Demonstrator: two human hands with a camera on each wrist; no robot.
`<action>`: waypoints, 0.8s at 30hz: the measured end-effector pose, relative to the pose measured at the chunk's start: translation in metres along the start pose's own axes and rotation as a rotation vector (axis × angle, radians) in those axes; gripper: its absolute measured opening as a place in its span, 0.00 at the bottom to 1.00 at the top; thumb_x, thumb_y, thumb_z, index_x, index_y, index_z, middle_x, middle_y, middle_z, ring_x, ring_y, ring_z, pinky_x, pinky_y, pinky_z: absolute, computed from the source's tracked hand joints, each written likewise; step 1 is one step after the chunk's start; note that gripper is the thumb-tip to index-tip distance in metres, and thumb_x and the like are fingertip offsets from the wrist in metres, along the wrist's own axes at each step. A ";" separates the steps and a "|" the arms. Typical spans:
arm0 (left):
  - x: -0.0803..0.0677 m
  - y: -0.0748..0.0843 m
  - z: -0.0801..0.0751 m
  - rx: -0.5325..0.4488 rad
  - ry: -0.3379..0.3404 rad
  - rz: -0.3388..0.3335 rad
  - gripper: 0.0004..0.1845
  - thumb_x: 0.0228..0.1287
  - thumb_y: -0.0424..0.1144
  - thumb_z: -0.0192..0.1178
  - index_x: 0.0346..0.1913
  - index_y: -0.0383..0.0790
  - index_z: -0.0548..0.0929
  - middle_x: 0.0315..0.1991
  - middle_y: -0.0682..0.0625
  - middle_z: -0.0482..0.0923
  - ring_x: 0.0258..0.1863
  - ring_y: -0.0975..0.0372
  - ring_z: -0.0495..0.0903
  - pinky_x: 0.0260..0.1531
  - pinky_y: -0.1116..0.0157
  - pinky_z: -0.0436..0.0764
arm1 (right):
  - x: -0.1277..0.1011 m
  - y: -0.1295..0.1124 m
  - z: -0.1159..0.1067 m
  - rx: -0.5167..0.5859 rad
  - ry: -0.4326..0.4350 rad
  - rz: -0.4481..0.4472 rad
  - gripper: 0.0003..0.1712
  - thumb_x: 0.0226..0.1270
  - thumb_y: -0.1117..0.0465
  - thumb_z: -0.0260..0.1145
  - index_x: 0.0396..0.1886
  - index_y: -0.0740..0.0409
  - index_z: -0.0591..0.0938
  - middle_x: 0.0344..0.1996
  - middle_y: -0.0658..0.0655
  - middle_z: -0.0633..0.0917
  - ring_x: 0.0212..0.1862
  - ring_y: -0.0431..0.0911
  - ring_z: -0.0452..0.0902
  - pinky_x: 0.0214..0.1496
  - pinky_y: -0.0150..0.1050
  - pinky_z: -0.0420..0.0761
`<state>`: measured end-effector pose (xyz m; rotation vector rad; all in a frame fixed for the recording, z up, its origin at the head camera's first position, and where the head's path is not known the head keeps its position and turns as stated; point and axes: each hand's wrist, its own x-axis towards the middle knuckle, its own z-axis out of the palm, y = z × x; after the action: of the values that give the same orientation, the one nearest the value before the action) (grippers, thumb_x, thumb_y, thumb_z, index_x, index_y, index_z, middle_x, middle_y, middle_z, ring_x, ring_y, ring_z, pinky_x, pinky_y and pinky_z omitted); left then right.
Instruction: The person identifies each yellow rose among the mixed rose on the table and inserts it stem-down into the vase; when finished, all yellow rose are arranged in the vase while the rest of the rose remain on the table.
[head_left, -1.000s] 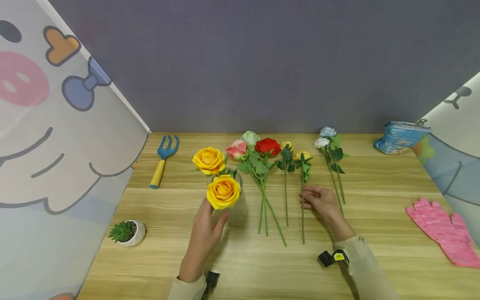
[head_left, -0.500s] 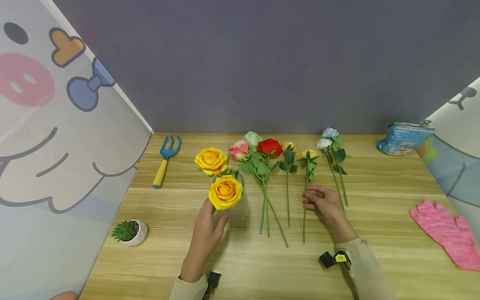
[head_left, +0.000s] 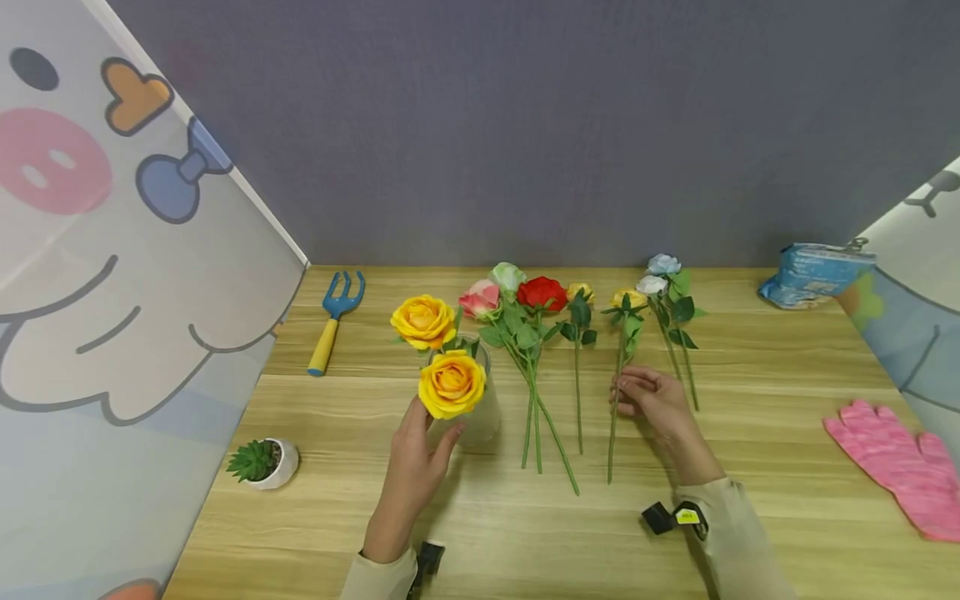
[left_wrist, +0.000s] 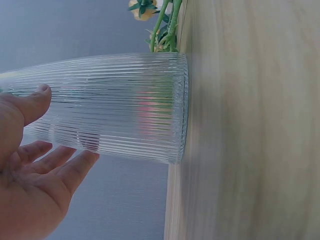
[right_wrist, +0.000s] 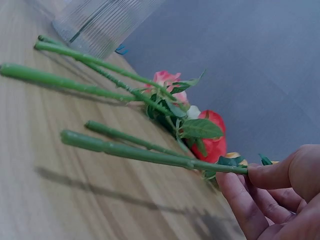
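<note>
My left hand (head_left: 408,483) holds a clear ribbed glass vase (head_left: 482,412) upright on the table; the left wrist view shows thumb and fingers on opposite sides of the glass (left_wrist: 115,107). Two large yellow roses, one farther back (head_left: 423,322) and one nearer (head_left: 452,384), rise at its mouth. Between thumb and fingers, my right hand (head_left: 662,408) pinches the green stem (right_wrist: 130,151) of a small yellow rose (head_left: 628,298). That stem is raised above the wood, its shadow apart from it. Left of it lies another small yellow rose (head_left: 578,310).
Red (head_left: 542,293), pink (head_left: 480,298) and pale green (head_left: 507,276) roses lie with crossed stems. White (head_left: 652,285) and light blue (head_left: 663,264) ones lie right. Around them are a hand fork (head_left: 335,321), potted succulent (head_left: 262,463), blue bag (head_left: 816,275) and pink glove (head_left: 896,471).
The small yellow rose in my right hand has shifted right and tilted, its bloom now near the white rose. My left hand stays on the vase. The head view has shifted slightly.
</note>
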<state>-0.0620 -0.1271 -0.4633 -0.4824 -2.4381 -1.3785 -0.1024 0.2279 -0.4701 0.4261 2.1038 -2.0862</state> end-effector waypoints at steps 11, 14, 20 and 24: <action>-0.001 0.000 0.000 -0.007 -0.004 -0.004 0.34 0.60 0.22 0.71 0.67 0.27 0.68 0.62 0.35 0.76 0.63 0.43 0.79 0.62 0.50 0.82 | -0.005 -0.010 -0.001 0.105 0.000 -0.028 0.17 0.79 0.73 0.57 0.62 0.78 0.72 0.34 0.43 0.88 0.35 0.36 0.87 0.38 0.30 0.90; -0.001 -0.001 0.000 -0.004 0.003 0.003 0.34 0.59 0.22 0.72 0.66 0.27 0.68 0.61 0.34 0.76 0.63 0.43 0.79 0.61 0.50 0.82 | -0.006 -0.012 -0.001 0.125 0.015 -0.036 0.16 0.78 0.73 0.57 0.60 0.76 0.73 0.33 0.43 0.88 0.35 0.35 0.88 0.38 0.30 0.90; -0.001 -0.001 0.001 0.004 0.006 0.013 0.33 0.59 0.21 0.72 0.66 0.26 0.69 0.60 0.35 0.76 0.62 0.43 0.79 0.60 0.49 0.83 | -0.009 -0.012 -0.003 0.190 0.015 -0.062 0.11 0.78 0.74 0.57 0.56 0.72 0.76 0.34 0.44 0.88 0.35 0.36 0.88 0.38 0.29 0.90; -0.002 -0.001 0.000 0.004 0.008 0.013 0.33 0.59 0.21 0.72 0.65 0.27 0.69 0.60 0.35 0.76 0.62 0.42 0.79 0.60 0.49 0.83 | -0.010 -0.013 -0.003 0.238 -0.009 -0.082 0.08 0.78 0.74 0.57 0.50 0.63 0.79 0.35 0.46 0.89 0.36 0.36 0.88 0.38 0.29 0.89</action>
<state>-0.0609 -0.1275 -0.4650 -0.4898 -2.4265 -1.3681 -0.0964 0.2305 -0.4550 0.3631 1.9046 -2.3919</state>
